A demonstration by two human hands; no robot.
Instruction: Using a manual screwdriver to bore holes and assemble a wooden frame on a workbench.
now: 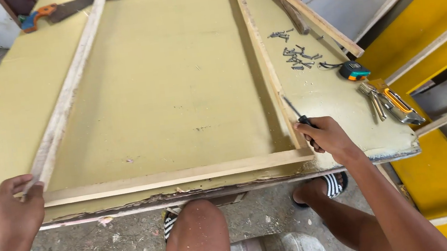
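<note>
A rectangular wooden frame (84,57) lies flat on a large yellowish board (1,118). My left hand (12,211) grips the frame's near left corner, fingers curled over the end of the left strip. At the near right corner, my right hand (330,138) holds a screwdriver (294,111) with a black handle. Its thin shaft points up and away along the right strip. The near strip (178,176) runs between both hands.
Loose dark screws (297,57) are scattered right of the frame. A tape measure (354,71) and a yellow staple gun (397,104) lie near the board's right edge. A handsaw (45,14) rests at the far left, wooden strips (306,10) at the far right. My knees are below the board.
</note>
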